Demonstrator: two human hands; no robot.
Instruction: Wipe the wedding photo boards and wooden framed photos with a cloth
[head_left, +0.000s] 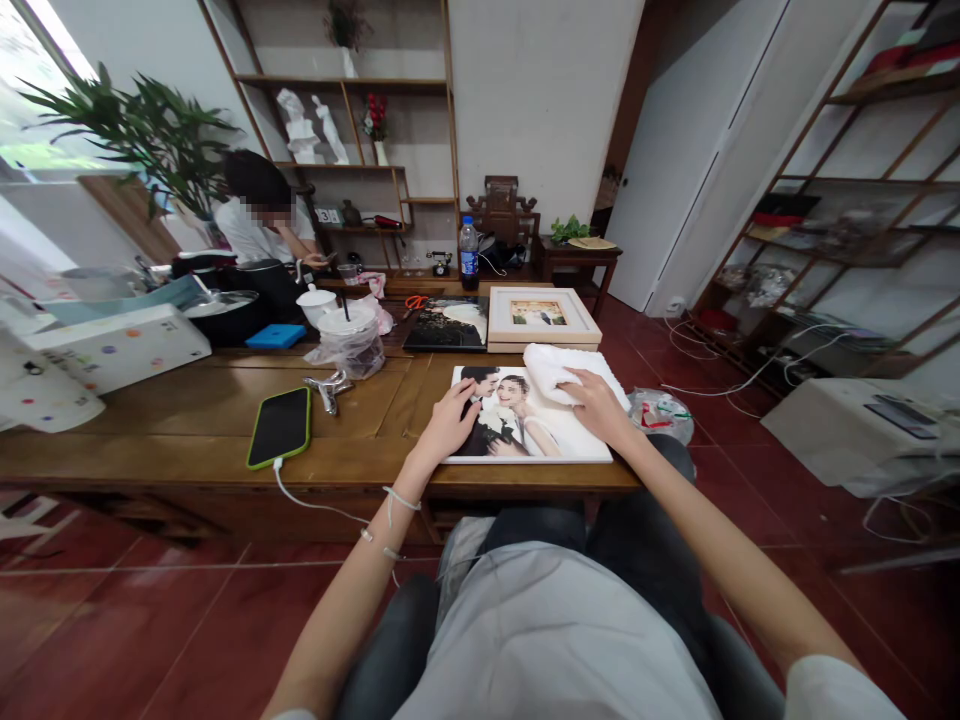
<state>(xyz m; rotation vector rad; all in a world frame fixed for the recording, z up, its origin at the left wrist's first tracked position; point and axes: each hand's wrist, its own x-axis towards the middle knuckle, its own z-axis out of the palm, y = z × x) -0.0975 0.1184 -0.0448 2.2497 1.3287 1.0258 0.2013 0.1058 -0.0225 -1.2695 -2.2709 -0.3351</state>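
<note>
A wedding photo panel (517,455) lies flat at the table's front edge, showing a couple in black and white clothes. My left hand (450,418) rests on its left side, fingers stretched out over the picture. On the panel's upper right sits a folded white towel (551,368), partly beyond its edge. My right hand (598,405) presses on this towel with bent fingers gripping it. Just behind the panel are a pale framed picture (544,318) and a dark picture panel (444,325).
A phone (280,427) with a green case is on a charging cable. Nearby are a plastic-wrapped cup (351,335), a blue box (276,336), orange scissors (415,301) and a cola bottle (469,255). Another person (259,225) sits at the far left.
</note>
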